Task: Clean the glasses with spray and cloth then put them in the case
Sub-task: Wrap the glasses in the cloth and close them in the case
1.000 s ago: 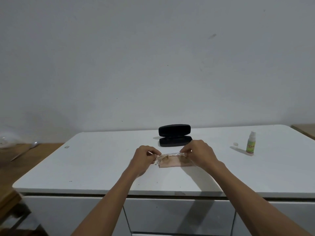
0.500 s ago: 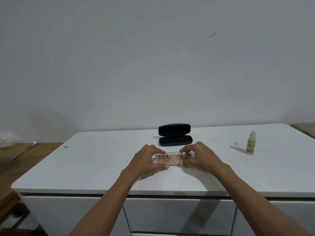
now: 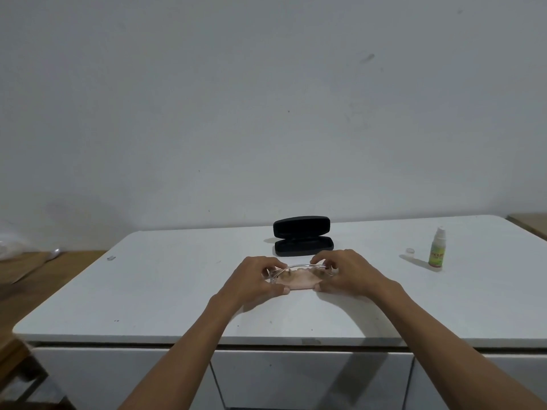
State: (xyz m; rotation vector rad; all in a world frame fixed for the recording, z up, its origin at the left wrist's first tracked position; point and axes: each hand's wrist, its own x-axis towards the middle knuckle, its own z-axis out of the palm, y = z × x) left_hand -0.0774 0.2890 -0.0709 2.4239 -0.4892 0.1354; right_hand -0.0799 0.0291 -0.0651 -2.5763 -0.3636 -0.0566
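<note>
Squarely glasses between both hands' grip.

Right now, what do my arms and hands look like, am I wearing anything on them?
Both forearms are bare as far as the frame shows: no sleeves in view. The left hand and right hand carry no gloves, and no watch, bracelet or ring shows. Fine details on the fingers are too small to tell.
</note>
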